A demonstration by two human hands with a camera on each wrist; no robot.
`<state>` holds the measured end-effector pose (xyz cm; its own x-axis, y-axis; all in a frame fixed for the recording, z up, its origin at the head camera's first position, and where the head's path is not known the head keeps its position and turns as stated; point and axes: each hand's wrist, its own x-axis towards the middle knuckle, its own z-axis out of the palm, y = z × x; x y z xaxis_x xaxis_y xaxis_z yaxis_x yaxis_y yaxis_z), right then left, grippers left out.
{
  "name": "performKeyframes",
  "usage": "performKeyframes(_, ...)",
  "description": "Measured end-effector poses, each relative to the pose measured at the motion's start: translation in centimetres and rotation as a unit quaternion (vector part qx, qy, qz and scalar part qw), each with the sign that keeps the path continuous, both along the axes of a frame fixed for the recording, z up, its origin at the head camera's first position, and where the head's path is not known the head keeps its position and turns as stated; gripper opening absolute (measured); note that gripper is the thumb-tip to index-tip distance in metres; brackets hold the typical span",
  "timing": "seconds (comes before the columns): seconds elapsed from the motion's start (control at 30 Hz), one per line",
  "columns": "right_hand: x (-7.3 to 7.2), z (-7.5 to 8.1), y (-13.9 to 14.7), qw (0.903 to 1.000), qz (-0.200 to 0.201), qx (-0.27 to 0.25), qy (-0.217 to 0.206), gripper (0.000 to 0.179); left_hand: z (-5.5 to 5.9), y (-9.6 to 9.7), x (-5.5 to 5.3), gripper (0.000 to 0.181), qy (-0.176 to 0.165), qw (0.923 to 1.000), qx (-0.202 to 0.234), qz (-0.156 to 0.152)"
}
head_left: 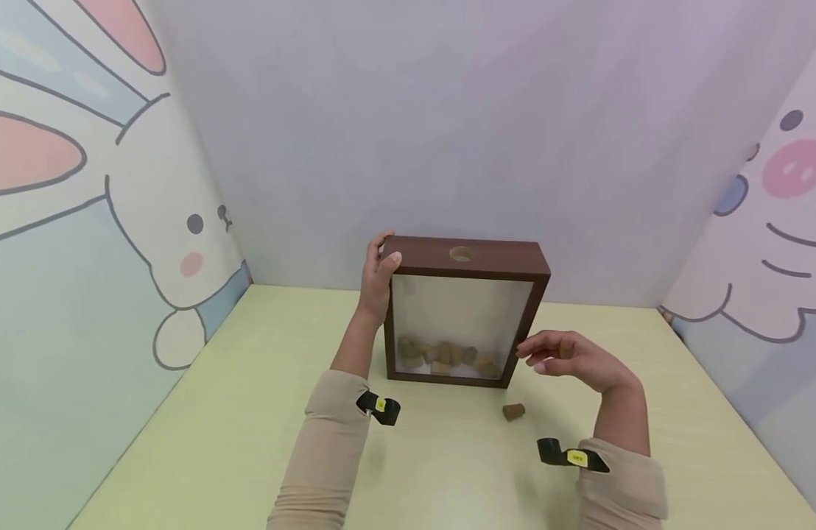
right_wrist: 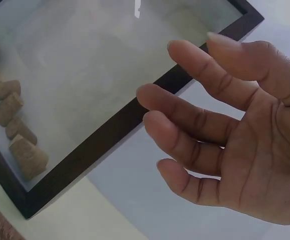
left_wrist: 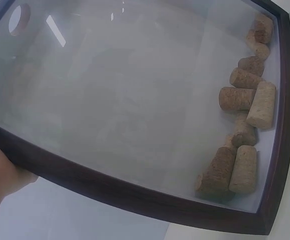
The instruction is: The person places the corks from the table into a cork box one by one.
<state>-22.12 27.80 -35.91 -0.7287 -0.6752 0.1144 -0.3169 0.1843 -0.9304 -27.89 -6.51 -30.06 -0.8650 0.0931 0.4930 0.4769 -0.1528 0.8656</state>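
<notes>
A dark brown wooden frame box point(head_left: 474, 256) with a clear front stands upright, a round hole point(head_left: 461, 254) in its top. Several corks point(left_wrist: 245, 100) lie piled along its bottom behind the clear pane. My left hand point(head_left: 378, 283) grips the box's upper left corner, thumb over the top and fingers behind, partly hidden. Beside the box's right side hovers my right hand point(head_left: 577, 358), its fingers loosely bent and nothing in them. One loose cork point(head_left: 513, 411) lies on the table in front of the box's lower right corner, below the right hand.
The box stands on a pale yellow-green table point(head_left: 302, 331) close to a plain back wall point(head_left: 408, 132). Side walls carry cartoon animals, a rabbit point(head_left: 163, 213) on the left and a pink-nosed figure point(head_left: 753, 243) on the right.
</notes>
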Motion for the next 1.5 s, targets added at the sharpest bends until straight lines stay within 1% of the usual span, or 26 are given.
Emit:
performKeyframes(0.07, -0.2, -1.0, 0.1, 0.9999, -0.001, -0.001, -0.016, 0.032, 0.1, -0.1, 0.0, 0.067, 0.000, 1.0000, -0.001, 0.001)
performKeyframes(0.17, -0.4, -2.5, 0.3, 0.9990, -0.017, 0.016, -0.037, 0.033, 0.1, -0.1, 0.0, 0.068, 0.001, 1.0000, 0.000, -0.001)
performKeyframes(0.3, -0.5, -4.5, 0.4, 0.9959, -0.048, 0.049, -0.059, 0.036, -1.0, -0.2, -1.2, 0.068, 0.002, 1.0000, 0.007, -0.005)
performKeyframes(0.4, -0.4, -5.7, 0.4, 0.9932, -0.062, 0.063, -0.075, 0.039, -1.9, -0.2, -2.2, 0.069, 0.001, 0.9999, 0.013, -0.005)
performKeyframes(0.5, -0.3, -6.8, 0.4, 0.9906, -0.067, 0.071, -0.096, 0.040, -2.1, -0.2, -2.5, 0.071, 0.002, 0.9999, 0.014, -0.002)
performKeyframes(0.6, -0.2, -7.6, 0.5, 0.9879, -0.066, 0.079, -0.116, 0.042, -2.3, -0.2, -2.6, 0.073, 0.005, 0.9999, 0.014, -0.001)
performKeyframes(0.67, -0.1, -7.9, 0.6, 0.9871, -0.064, 0.084, -0.120, 0.042, -2.3, -0.2, -2.6, 0.072, 0.006, 0.9999, 0.013, -0.004)
performKeyframes(0.77, -0.2, -8.3, 0.7, 0.9868, -0.065, 0.085, -0.121, 0.042, -1.9, -0.2, -2.1, 0.068, 0.007, 0.9999, 0.011, -0.008)
performKeyframes(0.93, -0.6, -8.9, 0.7, 0.9884, -0.049, 0.088, -0.113, 0.041, -0.4, -0.2, -0.5, 0.066, 0.011, 0.9999, 0.007, -0.007)
performKeyframes(1.0, -0.7, -9.0, 0.6, 0.9885, -0.045, 0.093, -0.111, 0.041, 0.0, -0.1, -0.1, 0.067, 0.010, 0.9999, 0.004, -0.006)
performKeyframes(1.1, -0.8, -9.1, 0.2, 0.9883, -0.047, 0.112, -0.093, 0.039, 0.2, -0.2, 0.2, 0.067, 0.007, 1.0000, 0.002, -0.003)
performKeyframes(1.2, -0.9, -8.9, -0.3, 0.9865, -0.056, 0.134, -0.077, 0.036, 0.2, -0.2, 0.1, 0.068, 0.009, 1.0000, 0.001, -0.002)
performKeyframes(1.3, -1.0, -8.9, -0.8, 0.9838, -0.066, 0.151, -0.072, 0.031, 0.3, -0.2, 0.2, 0.068, 0.011, 0.9999, -0.002, 0.000)
performKeyframes(1.4, -1.0, -9.0, -1.0, 0.9840, -0.064, 0.151, -0.070, 0.026, 0.3, -0.1, 0.2, 0.068, 0.009, 1.0000, -0.003, 0.002)
performKeyframes(1.5, -0.9, -9.2, -0.9, 0.9868, -0.049, 0.143, -0.059, 0.021, 0.2, -0.1, 0.1, 0.068, 0.007, 1.0000, -0.005, 0.001)
